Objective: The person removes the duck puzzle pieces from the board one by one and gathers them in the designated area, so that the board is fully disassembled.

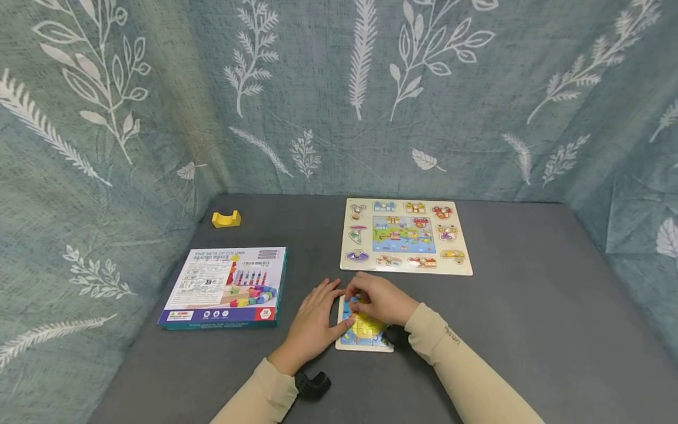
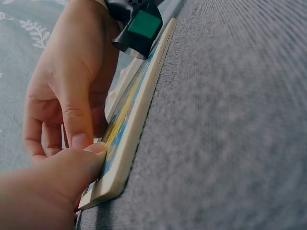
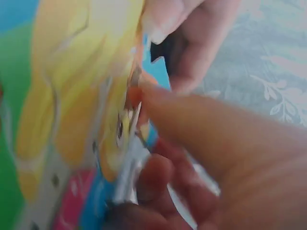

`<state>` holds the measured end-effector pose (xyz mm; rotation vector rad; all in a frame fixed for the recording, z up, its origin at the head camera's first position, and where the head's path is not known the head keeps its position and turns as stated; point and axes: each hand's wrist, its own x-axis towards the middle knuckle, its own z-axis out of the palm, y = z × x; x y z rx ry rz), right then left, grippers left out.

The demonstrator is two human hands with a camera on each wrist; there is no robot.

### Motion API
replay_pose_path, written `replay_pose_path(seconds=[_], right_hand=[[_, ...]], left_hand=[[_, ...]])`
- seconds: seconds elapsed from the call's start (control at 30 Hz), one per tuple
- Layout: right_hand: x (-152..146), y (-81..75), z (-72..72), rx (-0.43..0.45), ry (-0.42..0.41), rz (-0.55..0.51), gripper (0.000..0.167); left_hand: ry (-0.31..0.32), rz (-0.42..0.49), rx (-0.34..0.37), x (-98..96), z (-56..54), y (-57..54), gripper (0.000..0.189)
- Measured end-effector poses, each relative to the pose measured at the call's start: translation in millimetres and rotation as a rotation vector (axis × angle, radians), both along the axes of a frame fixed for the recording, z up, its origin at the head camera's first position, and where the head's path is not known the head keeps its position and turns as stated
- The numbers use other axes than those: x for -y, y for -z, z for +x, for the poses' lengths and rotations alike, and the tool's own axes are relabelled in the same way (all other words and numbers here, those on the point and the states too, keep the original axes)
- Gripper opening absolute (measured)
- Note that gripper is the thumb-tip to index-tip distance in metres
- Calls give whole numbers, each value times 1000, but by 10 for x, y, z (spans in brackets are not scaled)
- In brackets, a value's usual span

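Note:
A small jigsaw puzzle (image 1: 364,340) with a pale frame and a yellow figure lies on the table, partly covered by both hands. My left hand (image 1: 313,321) rests along its left side, fingers extended, its thumb (image 2: 88,155) touching the near part of the frame and picture. Over the upper part of the puzzle, my right hand (image 1: 382,299) has bent fingers. In the right wrist view, its thumb and fingers pinch a tilted puzzle piece (image 3: 125,127) with a printed eye, partly hidden and blurred.
A larger wooden peg puzzle board (image 1: 354,265) lies behind the hands. To the left is a beaded toy box (image 1: 212,282), with a yellow curved block (image 1: 226,219) beyond it. A patterned curtain (image 1: 328,106) hangs along the table's back. Black wrist cameras (image 1: 312,386) sit close to the table.

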<state>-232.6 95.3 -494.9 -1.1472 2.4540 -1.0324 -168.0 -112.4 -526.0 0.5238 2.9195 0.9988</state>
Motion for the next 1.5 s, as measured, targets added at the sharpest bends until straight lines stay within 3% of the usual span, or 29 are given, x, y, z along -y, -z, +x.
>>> replay_pose_path(seconds=[0.17, 0.33, 0.47, 0.6, 0.7, 0.87, 1.1, 1.2, 1.27, 1.37, 1.5], right_hand=[[-44, 4, -73, 122, 9, -60, 19], [-137, -156, -113, 134, -11, -71, 10], [-458, -396, -81, 138, 97, -96, 7], [-836, -383, -56, 155, 278, 6, 10], [-987, -231, -51, 126, 355, 95, 9], [-1001, -80, 27, 62, 406, 100, 4], [-807, -86, 203, -185, 495, 162, 12], [-579, -142, 258, -225, 453, 113, 8], [-391, -176, 273, -194, 354, 99, 12], [-174, -163, 273, -109, 185, 147, 26], [-115, -81, 274, -70, 106, 223, 29]], left_hand=[[2, 0, -9, 0, -36, -22, 62], [-15, -15, -6, 23, -30, -24, 63], [-3, -16, 12, 7, -10, -8, 63], [5, -13, 7, -17, -11, 0, 64], [-2, -15, -5, -18, -9, 3, 64], [-4, -10, -14, -21, -6, 13, 64], [16, -11, -8, 5, -4, -9, 64], [9, -10, -13, 8, -5, -24, 63], [4, -11, -18, 15, -10, -33, 63], [-3, -13, -20, 16, -21, -44, 62], [4, -6, -11, -10, -6, -42, 62]])
